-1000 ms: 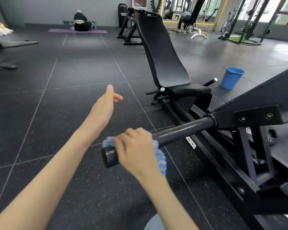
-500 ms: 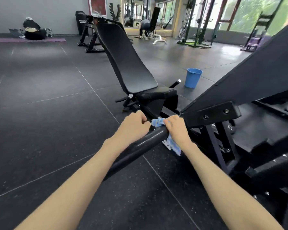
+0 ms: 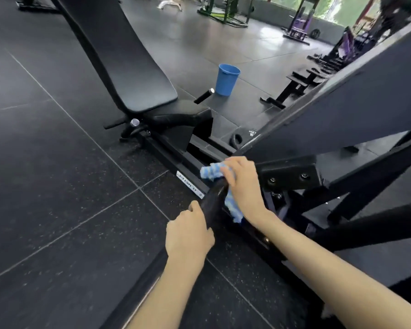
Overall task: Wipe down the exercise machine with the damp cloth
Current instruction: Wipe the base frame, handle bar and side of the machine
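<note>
Bar [image 3: 214, 200] (mid-length) under both hands

Blue bucket [image 3: 227, 79] on floor [image 3: 57, 186]

A blue plastic bucket [image 3: 227, 79] stands on the dark speckled rubber floor tiles [image 3: 57, 186] at one o'clock. Purple-framed gym racks [image 3: 297, 27] sit far off toward two o'clock.

Around me lies a dark speckled rubber tile floor [image 3: 57, 186] with pale seams between the tiles. A round blue plastic bucket [image 3: 227, 79] stands on it ahead of me. Farther off, green-framed racks [image 3: 223, 10] and purple-framed gym equipment [image 3: 297, 29] line a low grey wall [image 3: 271, 10], where daylight through bright windows [image 3: 328, 5] glares on the floor.
</note>
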Demonstrator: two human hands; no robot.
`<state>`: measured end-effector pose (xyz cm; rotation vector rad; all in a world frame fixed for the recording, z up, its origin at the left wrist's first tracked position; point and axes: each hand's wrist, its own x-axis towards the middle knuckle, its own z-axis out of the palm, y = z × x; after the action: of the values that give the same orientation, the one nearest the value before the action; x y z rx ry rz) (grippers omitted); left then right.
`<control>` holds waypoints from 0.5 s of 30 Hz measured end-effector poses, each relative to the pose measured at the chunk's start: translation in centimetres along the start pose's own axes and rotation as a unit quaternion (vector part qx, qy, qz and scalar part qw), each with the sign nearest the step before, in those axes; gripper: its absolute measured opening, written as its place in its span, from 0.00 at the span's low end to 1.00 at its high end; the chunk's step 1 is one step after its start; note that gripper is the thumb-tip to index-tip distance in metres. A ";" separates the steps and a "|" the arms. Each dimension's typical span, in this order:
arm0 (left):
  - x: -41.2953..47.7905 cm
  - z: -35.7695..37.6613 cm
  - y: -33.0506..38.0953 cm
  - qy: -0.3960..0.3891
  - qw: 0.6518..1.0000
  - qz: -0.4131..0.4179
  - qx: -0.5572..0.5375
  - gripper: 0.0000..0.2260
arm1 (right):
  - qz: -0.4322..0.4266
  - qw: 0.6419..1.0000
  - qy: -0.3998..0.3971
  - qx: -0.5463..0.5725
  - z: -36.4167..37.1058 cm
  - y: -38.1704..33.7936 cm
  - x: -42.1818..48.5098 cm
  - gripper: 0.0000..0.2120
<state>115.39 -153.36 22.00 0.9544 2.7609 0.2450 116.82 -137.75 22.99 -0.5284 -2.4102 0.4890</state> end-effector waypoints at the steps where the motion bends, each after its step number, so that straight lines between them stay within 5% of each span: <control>1: -0.1 0.0 0.0 -0.001 1.000 -0.001 -0.001 0.23 | -0.039 0.996 0.045 -0.064 -1.1 0.7 1.6 0.06; 3: -0.1 -0.2 -0.1 -0.009 1.000 -0.001 -0.002 0.23 | -0.095 0.975 0.026 -0.200 -2.9 2.1 4.7 0.05; 6: -0.2 -0.6 -0.2 -0.035 0.999 0.005 -0.018 0.22 | 0.002 0.884 -0.231 -0.407 -3.2 2.5 5.9 0.10; 12: 0.3 -1.3 -0.4 -0.118 0.990 0.000 -0.075 0.27 | 0.051 0.816 -0.396 -0.419 -5.7 0.4 8.3 0.15; 15: 0.7 -1.9 -0.4 -0.180 0.979 -0.013 -0.097 0.28 | 0.135 0.801 -0.384 -0.440 -8.6 1.0 9.3 0.14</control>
<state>114.14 -153.44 23.65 0.8209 2.3674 0.2989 115.77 -130.62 33.48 -1.2727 -3.3064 -0.4922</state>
